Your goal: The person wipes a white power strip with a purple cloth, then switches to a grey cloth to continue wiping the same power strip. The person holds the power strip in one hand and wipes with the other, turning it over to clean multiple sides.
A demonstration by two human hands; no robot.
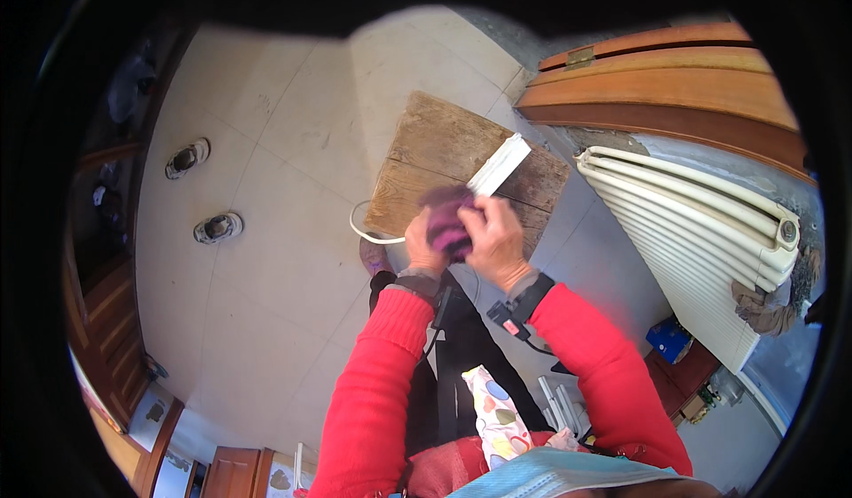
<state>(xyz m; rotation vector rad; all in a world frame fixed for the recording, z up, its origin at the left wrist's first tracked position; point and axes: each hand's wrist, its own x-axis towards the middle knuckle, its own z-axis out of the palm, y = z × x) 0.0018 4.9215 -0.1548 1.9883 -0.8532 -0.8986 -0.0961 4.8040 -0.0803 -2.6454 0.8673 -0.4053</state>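
Observation:
A purple cloth (450,226), blurred and bunched up, is between my two hands. My left hand (425,242) grips its left side, while the fingers of my right hand (494,235) pinch the right side. Just beyond them a long white bar (499,165), perhaps a power strip, lies slantwise over a worn wooden stool top (426,138); its near end is hidden by the cloth and my right hand. From near my left hand a white cord (356,222) loops out past the stool's left edge. What it joins is hidden.
A white radiator (685,232) stands to the right, below a wooden door (659,85). Two shoes, one upper (188,158) and one lower (218,228), sit on the tiled floor (286,165) at left. Near the radiator's foot is a blue box (671,340). Wooden cabinets (113,325) line the left.

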